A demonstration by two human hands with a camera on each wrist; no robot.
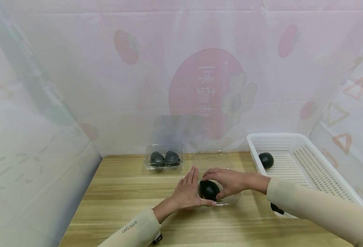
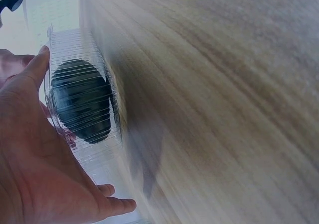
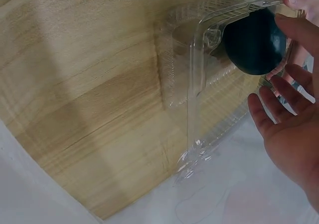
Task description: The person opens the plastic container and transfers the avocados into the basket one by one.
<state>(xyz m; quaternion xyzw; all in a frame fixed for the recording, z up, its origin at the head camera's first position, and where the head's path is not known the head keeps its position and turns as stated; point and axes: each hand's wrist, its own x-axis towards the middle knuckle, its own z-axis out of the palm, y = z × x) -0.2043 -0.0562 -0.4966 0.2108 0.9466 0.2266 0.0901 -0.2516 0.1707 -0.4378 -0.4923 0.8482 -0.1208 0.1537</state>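
Note:
A dark avocado (image 1: 209, 190) sits in the left part of an opened clear plastic clamshell box (image 1: 231, 200) on the wooden table. My right hand (image 1: 231, 181) holds this avocado, with fingers at its far side and the thumb at its near side. In the right wrist view, some fingers (image 3: 262, 115) hang loosely apart from the fruit. Along the box's left side lies my left hand (image 1: 187, 192), its fingers straight and its thumb stretched along the near edge. Through the ribbed box wall, the left wrist view shows the avocado (image 2: 82, 102).
Behind my left hand stands a clear box (image 1: 149, 161) with two dark avocados (image 1: 157, 159) inside. On the right, a white perforated basket (image 1: 320, 164) has another avocado (image 1: 266, 160) at its left wall. Printed cloth walls (image 1: 132, 103) enclose the table's back and sides.

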